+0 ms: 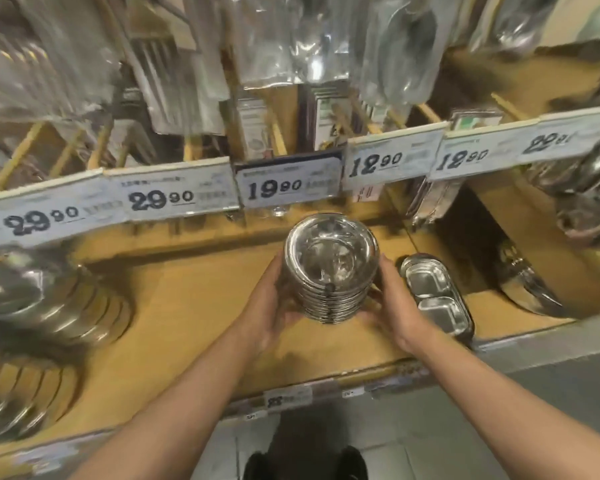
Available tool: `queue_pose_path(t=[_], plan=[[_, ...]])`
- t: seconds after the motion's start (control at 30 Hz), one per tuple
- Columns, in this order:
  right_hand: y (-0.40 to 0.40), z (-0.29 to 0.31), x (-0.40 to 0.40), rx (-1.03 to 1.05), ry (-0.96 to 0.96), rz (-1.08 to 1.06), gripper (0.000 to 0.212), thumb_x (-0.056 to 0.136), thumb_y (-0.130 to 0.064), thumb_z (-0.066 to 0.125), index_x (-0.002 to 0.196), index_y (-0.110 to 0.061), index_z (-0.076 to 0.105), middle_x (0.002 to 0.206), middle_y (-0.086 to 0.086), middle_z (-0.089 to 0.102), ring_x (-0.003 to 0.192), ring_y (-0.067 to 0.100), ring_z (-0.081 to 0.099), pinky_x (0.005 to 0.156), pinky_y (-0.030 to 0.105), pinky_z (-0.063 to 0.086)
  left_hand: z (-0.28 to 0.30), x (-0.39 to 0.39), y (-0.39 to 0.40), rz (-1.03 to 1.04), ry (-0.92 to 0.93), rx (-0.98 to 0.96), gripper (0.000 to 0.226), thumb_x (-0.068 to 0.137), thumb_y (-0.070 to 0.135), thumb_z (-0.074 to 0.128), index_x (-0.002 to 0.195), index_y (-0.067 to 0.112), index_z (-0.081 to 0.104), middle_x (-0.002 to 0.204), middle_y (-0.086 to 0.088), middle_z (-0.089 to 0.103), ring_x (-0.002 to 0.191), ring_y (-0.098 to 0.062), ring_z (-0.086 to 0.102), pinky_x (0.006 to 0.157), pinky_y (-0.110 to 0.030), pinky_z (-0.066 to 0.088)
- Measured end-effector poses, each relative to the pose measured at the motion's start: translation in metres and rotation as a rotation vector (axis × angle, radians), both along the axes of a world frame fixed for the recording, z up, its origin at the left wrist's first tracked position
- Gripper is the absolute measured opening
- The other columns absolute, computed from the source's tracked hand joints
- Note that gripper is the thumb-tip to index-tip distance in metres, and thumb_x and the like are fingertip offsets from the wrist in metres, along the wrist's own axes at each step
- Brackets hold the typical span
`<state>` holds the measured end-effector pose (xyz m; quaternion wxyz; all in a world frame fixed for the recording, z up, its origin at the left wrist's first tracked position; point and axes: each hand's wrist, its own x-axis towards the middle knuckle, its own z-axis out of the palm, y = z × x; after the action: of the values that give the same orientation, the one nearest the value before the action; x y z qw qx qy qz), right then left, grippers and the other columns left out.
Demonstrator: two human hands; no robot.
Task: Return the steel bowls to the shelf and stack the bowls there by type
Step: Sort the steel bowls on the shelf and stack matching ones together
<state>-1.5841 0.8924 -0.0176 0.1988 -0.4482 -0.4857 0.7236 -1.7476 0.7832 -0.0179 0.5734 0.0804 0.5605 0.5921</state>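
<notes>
In the middle of the frame a stack of steel bowls (329, 271) sits between both hands above the wooden shelf (194, 306). The left hand (274, 306) curls its fingers round the stack's left side and the right hand (392, 306) cups the right side. Just right of the stack lies a two-part steel tray (437, 299). More stacked bowls (49, 306) lean at the left edge, blurred. Price tags (288, 185) run across the upper shelf's front.

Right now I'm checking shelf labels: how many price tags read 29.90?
2 read clearly as 29.90: one at the far left of the upper shelf edge, one just right of it. A blurred tag at far right may be a third.
</notes>
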Motion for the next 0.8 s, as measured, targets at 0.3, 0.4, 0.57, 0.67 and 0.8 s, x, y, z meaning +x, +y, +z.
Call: queue_pose_path(t=[0.3,0.4,0.57,0.67,0.8], plan=[[0.061,-0.012,0.031,-0.010,-0.034,0.060,0.035,0.093,-0.071,0.037,0.112,-0.052,0.061,0.125,-0.016,0.064,0.116,0.015,0.059,0.065,0.033,0.061,-0.011,0.045,0.054,0.075,-0.005,-0.039,0.059,0.098,0.064,0.042,0.132,0.021,0.063,0.113,0.002,0.070,0.096,-0.008,0.067,0.058,-0.028,0.062],[0.069,-0.012,0.027,-0.035,-0.018,0.075,0.038,0.094,-0.071,0.036,0.103,-0.054,0.068,0.110,-0.021,0.073,0.112,0.014,0.062,0.070,0.036,0.061,-0.017,0.045,0.061,0.091,0.042,-0.021,0.051,0.096,0.067,0.042,0.116,0.030,0.070,0.101,0.009,0.079,0.075,-0.009,0.076,0.054,-0.027,0.054],[0.080,-0.010,0.023,-0.087,0.090,0.055,0.048,0.101,-0.057,0.035,0.090,-0.039,0.079,0.090,-0.014,0.079,0.083,0.010,0.076,0.058,0.031,0.061,-0.028,0.044,0.074,0.194,-0.040,0.011,0.052,0.094,0.063,0.050,0.120,0.022,0.070,0.116,-0.001,0.069,0.079,-0.020,0.072,0.075,-0.044,0.049],[0.083,-0.013,0.026,-0.022,0.018,0.011,0.034,0.101,-0.053,0.043,0.100,-0.035,0.071,0.084,-0.016,0.078,0.087,0.011,0.072,0.058,0.030,0.061,-0.032,0.041,0.073,0.202,-0.036,0.027,0.052,0.093,0.058,0.055,0.126,0.020,0.066,0.121,-0.002,0.063,0.092,-0.024,0.072,0.067,-0.047,0.061],[0.084,-0.017,0.034,-0.010,-0.032,-0.028,0.034,0.101,-0.051,0.045,0.119,-0.030,0.065,0.105,-0.007,0.075,0.098,0.014,0.070,0.066,0.028,0.059,-0.029,0.034,0.071,0.180,0.116,-0.018,0.055,0.093,0.062,0.049,0.127,0.022,0.066,0.127,0.001,0.065,0.112,-0.018,0.060,0.080,-0.044,0.058]])
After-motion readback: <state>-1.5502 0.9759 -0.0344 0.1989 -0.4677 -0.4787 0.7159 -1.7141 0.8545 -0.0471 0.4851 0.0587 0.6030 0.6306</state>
